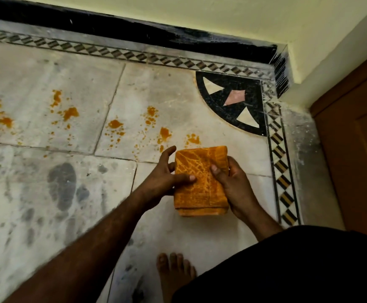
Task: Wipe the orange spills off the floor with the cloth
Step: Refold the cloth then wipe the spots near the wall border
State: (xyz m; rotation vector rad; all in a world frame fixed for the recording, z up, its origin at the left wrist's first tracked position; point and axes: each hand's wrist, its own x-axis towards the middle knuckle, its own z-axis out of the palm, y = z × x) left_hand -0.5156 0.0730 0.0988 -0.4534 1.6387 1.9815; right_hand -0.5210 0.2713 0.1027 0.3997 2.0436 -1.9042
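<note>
**Folded cloth held in both hands above the stained floor**

Head view: a folded orange cloth [200, 181] sits at centre-right of the frame, held above the pale marble floor [47, 193]. The right hand [233, 184] grips its right edge, thumb pressed on the top face and fingers [230, 166] wrapped behind. The left hand [165, 173] meets the cloth's left edge, thumb laid across the fabric, its fingers [169, 153] spread wide and mostly off the cloth. Orange spills [114, 124] dot the floor in a band from the left edge to just above the cloth; the nearest splash [193, 139] lies just beyond the cloth's top edge. Grey smudges [62, 184] mark the tiles at lower left. A bare foot [175, 272] stands at bottom centre. A black inlaid corner motif [233, 101] and a wooden door [357, 138] fill the right side.
</note>
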